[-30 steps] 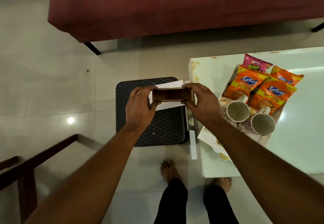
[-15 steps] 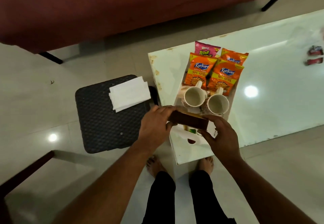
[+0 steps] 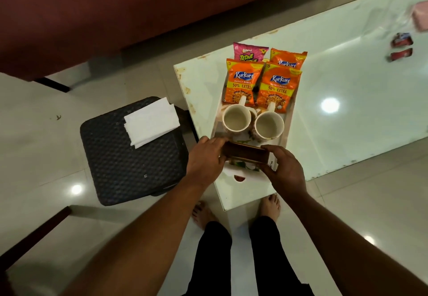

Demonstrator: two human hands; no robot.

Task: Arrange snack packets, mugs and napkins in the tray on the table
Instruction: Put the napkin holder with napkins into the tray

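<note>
since a second ago we have carried the holder (image 3: 245, 154) from above the stool (image 3: 129, 163) across to the near end of the tray (image 3: 251, 175) on the table (image 3: 347, 75). our left hand (image 3: 205, 159) grips its left end and our right hand (image 3: 283, 170) grips its right end, fingers curled round it. whether it touches the tray we cannot tell. just beyond it a mug (image 3: 236, 118) and a second mug (image 3: 269, 125) stand upright side by side in the tray, handles pointing away. past them lie three orange packets (image 3: 279, 87) and a pink packet (image 3: 249, 52), overlapping. the napkins (image 3: 151, 122) lie stacked on the stool, left of the table. a red sofa (image 3: 115, 13) stands beyond.
</note>
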